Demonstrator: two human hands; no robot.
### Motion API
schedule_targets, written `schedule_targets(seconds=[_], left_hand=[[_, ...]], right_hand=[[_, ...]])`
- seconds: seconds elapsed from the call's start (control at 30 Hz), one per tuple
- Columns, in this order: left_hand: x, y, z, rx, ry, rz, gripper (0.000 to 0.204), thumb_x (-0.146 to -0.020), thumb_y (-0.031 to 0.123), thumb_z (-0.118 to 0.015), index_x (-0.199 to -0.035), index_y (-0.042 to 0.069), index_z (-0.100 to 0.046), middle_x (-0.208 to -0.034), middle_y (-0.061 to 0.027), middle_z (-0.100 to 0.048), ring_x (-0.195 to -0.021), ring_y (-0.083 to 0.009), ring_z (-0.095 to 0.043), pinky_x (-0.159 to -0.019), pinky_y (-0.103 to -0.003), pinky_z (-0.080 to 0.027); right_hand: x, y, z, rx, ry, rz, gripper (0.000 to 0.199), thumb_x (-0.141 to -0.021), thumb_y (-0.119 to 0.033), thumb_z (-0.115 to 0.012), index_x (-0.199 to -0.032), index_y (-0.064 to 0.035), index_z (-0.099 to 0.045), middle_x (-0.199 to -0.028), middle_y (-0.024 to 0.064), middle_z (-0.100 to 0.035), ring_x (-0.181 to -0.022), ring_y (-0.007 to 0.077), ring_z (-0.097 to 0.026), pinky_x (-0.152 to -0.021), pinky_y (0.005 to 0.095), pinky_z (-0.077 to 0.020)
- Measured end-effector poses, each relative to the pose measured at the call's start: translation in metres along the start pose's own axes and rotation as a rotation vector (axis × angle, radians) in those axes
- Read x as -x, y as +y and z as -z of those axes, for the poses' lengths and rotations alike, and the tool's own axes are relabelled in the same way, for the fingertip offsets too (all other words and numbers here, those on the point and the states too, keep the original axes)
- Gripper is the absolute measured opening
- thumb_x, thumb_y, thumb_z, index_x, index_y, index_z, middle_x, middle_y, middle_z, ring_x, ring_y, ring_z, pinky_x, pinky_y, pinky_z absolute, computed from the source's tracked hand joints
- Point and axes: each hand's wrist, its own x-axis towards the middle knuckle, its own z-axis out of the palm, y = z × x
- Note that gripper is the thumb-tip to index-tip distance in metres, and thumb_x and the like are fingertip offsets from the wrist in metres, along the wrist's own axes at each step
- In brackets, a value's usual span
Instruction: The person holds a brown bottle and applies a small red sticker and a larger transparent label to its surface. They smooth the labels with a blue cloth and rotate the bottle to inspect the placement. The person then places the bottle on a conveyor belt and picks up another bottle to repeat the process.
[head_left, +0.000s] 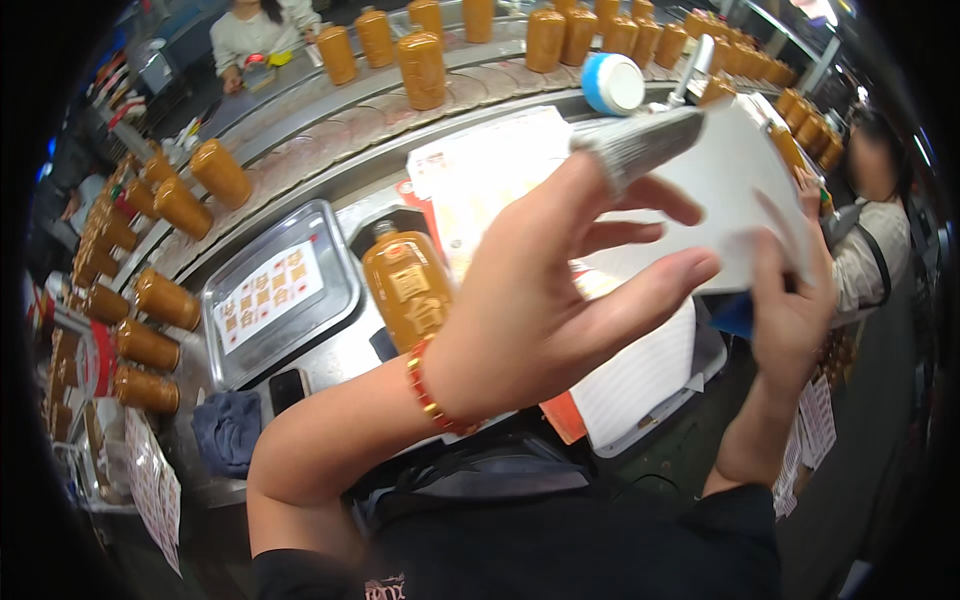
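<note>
My left hand [545, 310] is raised over the worktable, thumb and fingers apart, with a grey cover on one finger and a red-and-gold bracelet at the wrist. Nothing shows in its grasp. To the right, my right hand [795, 310] pinches the edge of a large white sheet [725, 190], which is slightly curved and partly behind my left fingers. An amber-brown bottle [400, 280] with pale raised characters lies beside my left wrist, its lower part hidden. Printed label sheets [480, 165] spread beyond my left hand; a stack of white paper [640, 385] sits under it.
A metal tray [335, 300] holding a label sheet [268, 295] lies left, near a phone [290, 388] and dark cloth [228, 430]. A curved conveyor [370, 120] carries several brown bottles [421, 70]. A blue-and-white roll [612, 84] stands behind. People work at far left and right.
</note>
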Motion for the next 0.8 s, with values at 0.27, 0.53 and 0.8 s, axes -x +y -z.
schedule_targets(seconds=[0.27,0.53,0.8], left_hand=[[0.065,0.013,0.064,-0.361,0.12,0.129,0.049,-0.1,0.002,-0.061,-0.147,-0.003,-0.047,-0.129,-0.019,-0.068,-0.128,-0.0286,-0.063,-0.108,-0.041,-0.05],[0.147,0.036,0.102,-0.56,0.354,0.294,0.046,-0.101,0.001,-0.057,-0.145,-0.005,-0.049,-0.127,-0.0195,-0.068,-0.132,-0.0323,-0.061,-0.113,-0.045,-0.045],[0.184,0.05,0.089,-0.609,0.42,0.266,0.051,-0.095,0.001,-0.064,-0.144,-0.006,-0.051,-0.129,-0.021,-0.068,-0.13,-0.0323,-0.062,-0.113,-0.044,-0.045]], right_hand=[[0.09,0.187,0.177,0.319,0.035,-0.604,0.039,-0.1,-0.016,-0.061,-0.128,0.0109,-0.064,-0.111,0.0163,-0.074,-0.098,0.0192,-0.069,-0.089,0.0333,-0.053],[0.072,0.209,0.061,0.535,-0.106,-0.424,0.061,-0.092,-0.029,-0.078,-0.141,0.0009,-0.059,-0.109,0.0172,-0.075,-0.084,0.02,-0.068,-0.081,0.0333,-0.0528],[-0.076,0.161,-0.191,-0.052,-0.808,-0.095,0.045,-0.088,-0.036,-0.08,-0.114,0.0,-0.076,-0.103,0.0152,-0.077,-0.092,0.0255,-0.072,-0.084,0.0345,-0.0544]])
